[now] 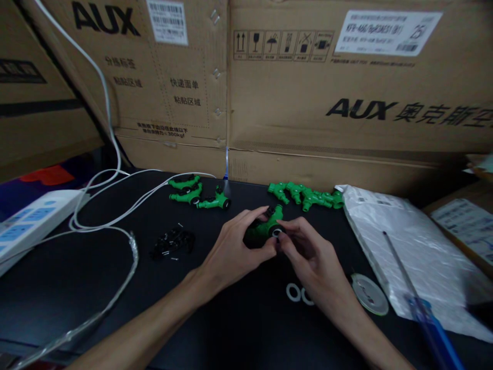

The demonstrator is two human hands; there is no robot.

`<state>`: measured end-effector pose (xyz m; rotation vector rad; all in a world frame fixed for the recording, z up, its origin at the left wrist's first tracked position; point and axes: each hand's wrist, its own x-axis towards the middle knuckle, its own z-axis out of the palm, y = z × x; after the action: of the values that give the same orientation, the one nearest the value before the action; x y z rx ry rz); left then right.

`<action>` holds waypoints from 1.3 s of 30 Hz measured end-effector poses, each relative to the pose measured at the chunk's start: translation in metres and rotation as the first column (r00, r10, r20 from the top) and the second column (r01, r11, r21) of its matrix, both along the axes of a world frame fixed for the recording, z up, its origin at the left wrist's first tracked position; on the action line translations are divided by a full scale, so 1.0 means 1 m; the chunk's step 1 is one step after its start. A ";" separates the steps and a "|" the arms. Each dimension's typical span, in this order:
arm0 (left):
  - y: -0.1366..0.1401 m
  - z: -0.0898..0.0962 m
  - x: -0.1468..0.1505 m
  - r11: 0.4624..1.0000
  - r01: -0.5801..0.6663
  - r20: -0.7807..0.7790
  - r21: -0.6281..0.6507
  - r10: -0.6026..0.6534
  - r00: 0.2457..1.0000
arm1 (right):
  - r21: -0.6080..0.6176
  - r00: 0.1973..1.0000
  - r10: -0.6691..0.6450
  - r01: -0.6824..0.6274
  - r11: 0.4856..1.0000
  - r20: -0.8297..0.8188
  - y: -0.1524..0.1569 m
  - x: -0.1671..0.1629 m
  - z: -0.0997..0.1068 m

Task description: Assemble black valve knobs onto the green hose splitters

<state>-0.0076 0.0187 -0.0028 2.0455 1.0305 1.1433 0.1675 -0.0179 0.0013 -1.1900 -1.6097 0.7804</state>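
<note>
My left hand [234, 249] is closed around a green plastic Y-shaped hose connector [272, 220] with black parts, its round black opening turned toward me. A white ring washer [276, 233] shows at that opening. My right hand [314, 252] pinches there with thumb and fingers, on the washer's edge as far as I can see; the fingertips partly hide it. Below my right hand lie two more white ring washers [293, 292], one partly covered by the hand.
Several green connectors with black parts [213, 200] lie back left, several plain green ones [308, 195] back right. Small black parts and pins [173, 242] are heaped at left, near a white cable and power strip [38, 216]. A tape measure [370, 294], plastic bag [385, 221] and screwdriver [433, 329] lie right. Cartons [269, 113] stand behind.
</note>
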 end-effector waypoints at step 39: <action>0.004 0.002 -0.007 0.902 0.179 0.241 -0.392 -0.087 0.967 | -0.076 0.982 0.108 -0.120 0.990 -0.153 0.003 0.002 0.007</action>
<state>-0.0148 0.0229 -0.0008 1.5918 0.9141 0.9573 0.1693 -0.0151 0.0079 -1.0792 -1.5446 0.9960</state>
